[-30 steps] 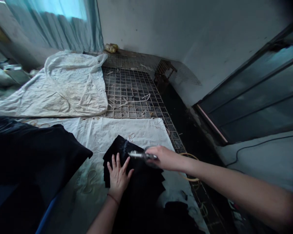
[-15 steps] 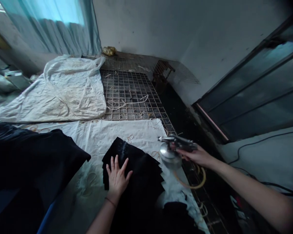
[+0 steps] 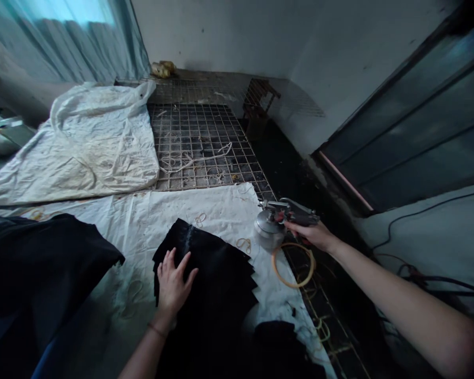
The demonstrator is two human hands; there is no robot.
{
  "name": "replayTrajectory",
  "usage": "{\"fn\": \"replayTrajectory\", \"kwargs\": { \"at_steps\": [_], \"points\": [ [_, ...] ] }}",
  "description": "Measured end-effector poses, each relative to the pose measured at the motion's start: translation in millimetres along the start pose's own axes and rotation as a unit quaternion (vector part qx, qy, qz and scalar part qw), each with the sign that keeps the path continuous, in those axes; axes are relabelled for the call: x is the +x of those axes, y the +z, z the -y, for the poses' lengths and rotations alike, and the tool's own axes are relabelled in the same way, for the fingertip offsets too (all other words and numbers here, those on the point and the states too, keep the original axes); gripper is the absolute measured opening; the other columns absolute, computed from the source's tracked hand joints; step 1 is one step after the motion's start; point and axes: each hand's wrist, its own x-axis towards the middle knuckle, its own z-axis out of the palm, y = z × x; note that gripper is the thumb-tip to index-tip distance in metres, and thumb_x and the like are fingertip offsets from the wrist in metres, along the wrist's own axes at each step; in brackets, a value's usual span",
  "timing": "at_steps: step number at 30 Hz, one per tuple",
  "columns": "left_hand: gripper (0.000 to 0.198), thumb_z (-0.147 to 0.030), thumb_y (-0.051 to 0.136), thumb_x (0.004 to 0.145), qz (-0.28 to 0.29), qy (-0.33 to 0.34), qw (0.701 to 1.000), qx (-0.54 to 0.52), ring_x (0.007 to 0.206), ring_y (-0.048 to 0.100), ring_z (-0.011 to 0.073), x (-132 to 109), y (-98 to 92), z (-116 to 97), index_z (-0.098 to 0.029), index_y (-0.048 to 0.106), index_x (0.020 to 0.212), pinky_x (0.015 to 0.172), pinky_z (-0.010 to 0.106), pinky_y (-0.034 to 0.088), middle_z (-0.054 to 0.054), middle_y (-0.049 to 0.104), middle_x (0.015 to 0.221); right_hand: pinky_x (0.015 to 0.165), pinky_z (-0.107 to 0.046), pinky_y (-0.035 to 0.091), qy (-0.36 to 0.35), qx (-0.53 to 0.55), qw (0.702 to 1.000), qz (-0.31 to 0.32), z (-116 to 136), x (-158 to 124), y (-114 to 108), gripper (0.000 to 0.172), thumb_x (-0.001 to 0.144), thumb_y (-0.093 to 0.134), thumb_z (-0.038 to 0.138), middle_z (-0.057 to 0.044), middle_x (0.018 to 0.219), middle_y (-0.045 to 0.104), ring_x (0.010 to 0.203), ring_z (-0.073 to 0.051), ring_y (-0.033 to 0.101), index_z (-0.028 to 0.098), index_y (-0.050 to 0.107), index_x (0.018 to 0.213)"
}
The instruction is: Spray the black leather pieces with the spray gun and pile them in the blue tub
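Black cloth (image 3: 217, 279) | beneath wide-spread left grip (image 3: 174, 287) | spray gun (image 3: 267, 231) | held in right grip (image 3: 315, 235), apart from cloth

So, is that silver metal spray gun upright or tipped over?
Roughly upright: the silver metal spray gun is in the right hand, its round metal cup hanging below the barrel.

Room over white sheet (image 3: 146, 216) beyond black stack (image 3: 213, 279); spray gun (image 3: 269, 229) obstructs right edge; dark floor (image 3: 290, 163) possibly open.
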Motion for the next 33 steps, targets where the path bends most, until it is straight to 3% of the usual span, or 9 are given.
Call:
{"fn": "replayTrajectory", "kwargs": {
  "at_steps": [2, 4, 7, 10, 13, 17, 25, 29, 33],
  "points": [
    [0.04, -0.041, 0.052, 0.086, -0.055, -0.061, 0.996, -0.018, 0.126, 0.044, 0.0306, 9.4, -2.4, 8.1, -0.022, 0.06, 0.12, 0.101, 0.047, 0.038, 0.015, 0.047, 0.135, 0.077, -0.038, 0.054, -0.014, 0.006, 1.0, -0.017, -9.7, -2.5, -8.0, 0.047, 0.067, 0.071, 0.058, -0.008, 0.099, 0.073, 0.082, -0.025, 0.066, 0.021, 0.074, 0.097],
    [0.041, -0.041, 0.053, 0.084, -0.082, -0.148, 0.986, -0.014, 0.116, 0.05, 0.0307, 22.9, -7.1, 16.8, -0.018, 0.058, 0.117, 0.096, 0.045, 0.042, 0.016, 0.052, 0.124, 0.091, -0.043, 0.05, -0.012, 0.009, 1.0, -0.027, -20.6, -4.1, -16.4, 0.045, 0.065, 0.073, 0.058, -0.007, 0.104, 0.072, 0.103, -0.03, 0.063, 0.024, 0.074, 0.094],
    [0.059, -0.043, 0.062, 0.076, -0.032, -0.205, 0.978, -0.006, 0.11, 0.054, 0.0314, 46.0, -16.2, 28.4, -0.013, 0.049, 0.124, 0.092, 0.044, 0.043, 0.016, 0.057, 0.116, 0.097, -0.047, 0.047, 0.015, 0.017, 0.999, -0.026, -34.7, -6.0, -24.7, 0.042, 0.066, 0.074, 0.055, -0.006, 0.109, 0.071, 0.109, -0.031, 0.061, 0.025, 0.074, 0.095],
    [0.065, -0.046, 0.066, 0.071, 0.069, -0.213, 0.975, -0.017, 0.104, 0.059, 0.0321, 64.7, -24.9, 35.3, -0.01, 0.05, 0.123, 0.085, 0.04, 0.046, 0.017, 0.064, 0.108, 0.098, -0.048, 0.046, 0.018, 0.046, 0.997, -0.05, -43.6, -8.0, -25.9, 0.044, 0.064, 0.077, 0.05, -0.006, 0.11, 0.071, 0.108, -0.031, 0.062, 0.024, 0.073, 0.099],
    [0.046, -0.044, 0.064, 0.071, 0.144, -0.193, 0.971, -0.009, 0.096, 0.064, 0.0342, 73.7, -31.8, 34.4, -0.013, 0.062, 0.105, 0.075, 0.038, 0.049, 0.017, 0.069, 0.098, 0.094, -0.048, 0.048, 0.02, 0.069, 0.991, -0.109, -50.2, -9.1, -24.3, 0.045, 0.06, 0.08, 0.048, -0.008, 0.101, 0.073, 0.099, -0.031, 0.066, 0.021, 0.073, 0.095],
    [0.032, -0.037, 0.058, 0.076, 0.148, -0.136, 0.979, -0.022, 0.088, 0.067, 0.0281, 72.2, -36.4, 27.3, -0.015, 0.065, 0.097, 0.069, 0.031, 0.049, 0.012, 0.072, 0.091, 0.092, -0.045, 0.048, 0.03, 0.102, 0.986, -0.127, -59.3, -8.5, -25.8, 0.043, 0.057, 0.081, 0.047, -0.009, 0.095, 0.074, 0.097, -0.029, 0.066, 0.019, 0.074, 0.09],
    [0.036, -0.032, 0.056, 0.078, 0.178, -0.152, 0.97, -0.064, 0.091, 0.068, 0.0278, 71.3, -34.3, 28.0, -0.014, 0.065, 0.108, 0.07, 0.029, 0.049, 0.011, 0.074, 0.097, 0.073, -0.038, 0.051, 0.035, 0.178, 0.973, -0.144, -54.6, -5.8, -21.5, 0.041, 0.061, 0.079, 0.05, -0.005, 0.072, 0.072, 0.07, -0.022, 0.066, 0.016, 0.074, 0.083],
    [0.035, -0.033, 0.055, 0.078, 0.177, -0.155, 0.97, -0.058, 0.087, 0.069, 0.0289, 71.5, -28.3, 30.8, -0.013, 0.067, 0.104, 0.065, 0.03, 0.049, 0.013, 0.074, 0.094, 0.086, -0.041, 0.049, -0.017, 0.18, 0.977, -0.114, -35.7, 8.6, -5.6, 0.04, 0.057, 0.082, 0.047, -0.006, 0.087, 0.075, 0.085, -0.025, 0.067, 0.019, 0.075, 0.084],
    [0.037, -0.036, 0.054, 0.078, 0.164, -0.166, 0.971, -0.054, 0.082, 0.07, 0.0291, 69.0, -21.7, 34.6, -0.013, 0.067, 0.103, 0.059, 0.03, 0.049, 0.013, 0.074, 0.089, 0.091, -0.043, 0.047, -0.036, 0.186, 0.981, -0.04, -11.8, 29.3, 11.7, 0.041, 0.058, 0.081, 0.045, -0.006, 0.093, 0.074, 0.091, -0.026, 0.067, 0.019, 0.075, 0.089]
  ]
}}
